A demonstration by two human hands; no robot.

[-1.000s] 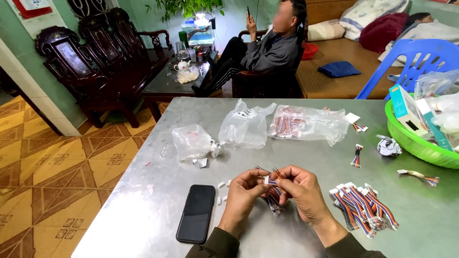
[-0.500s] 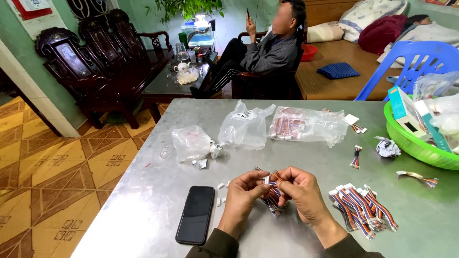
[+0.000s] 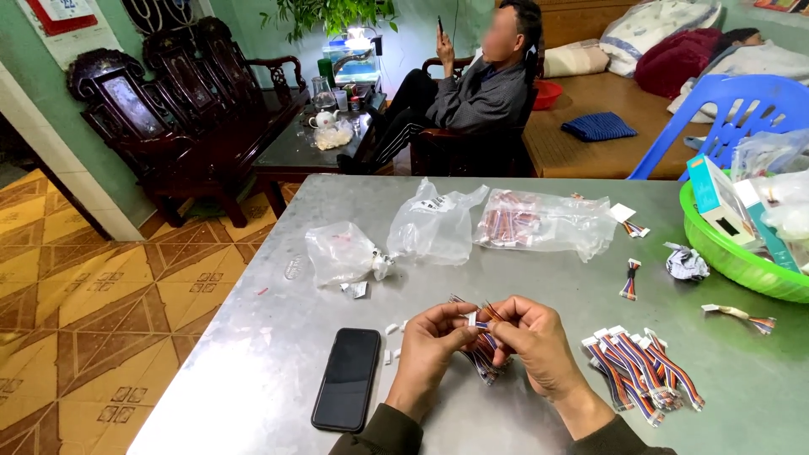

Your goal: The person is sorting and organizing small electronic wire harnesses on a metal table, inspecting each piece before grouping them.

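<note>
The grey tabletop carried everything. A green basin sat at its far right edge, three clear plastic bags lay toward its middle, and a black phone rested near its front edge. Beside the phone, the left hand and right hand met, each grip pinched on a bundle of coloured wires just above the tabletop. A pile of finished wires lay right of them.

Left hand and right hand meet near the tabletop's near edge, fingertips pinched together, forearms converging.
</note>
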